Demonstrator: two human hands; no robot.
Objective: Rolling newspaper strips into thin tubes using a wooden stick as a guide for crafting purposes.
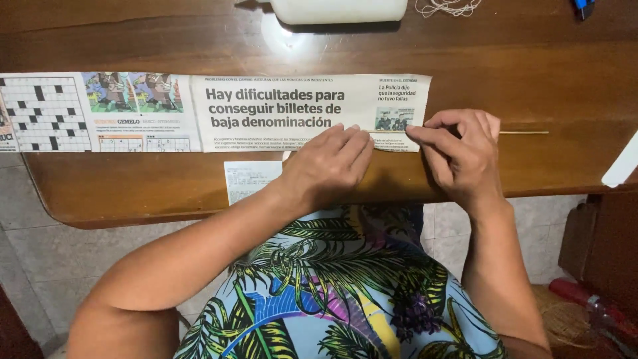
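Seen from the head camera, a long strip of newspaper (219, 112) lies flat on the brown wooden table (531, 80), its long axis running from nine o'clock to three o'clock, with the crossword end far out at nine o'clock and the other end under the person's hands. A thin wooden stick (525, 132) lies along that same line at the strip's lower right corner; its bare end pokes out toward three o'clock, and the rest is hidden beneath paper and fingers. The right hand (462, 151) sits right on the corner, its grip nearly closed, thumb and forefinger pinching the paper edge against the stick. The left hand (329, 163) rests just at nine o'clock of it, fingers flat and together, pressing down on the strip's lower edge rather than holding anything. So the stick runs crosswise under both hands, the right hand being the nearer to its exposed end. A smaller scrap of printed paper (249, 178) lies just below the strip, at about eight o'clock of the left hand. At twelve o'clock, along the far edge, a white bottle (339, 10) lies on its side, with a tangle of pale string (448, 8) just beside it toward one o'clock.
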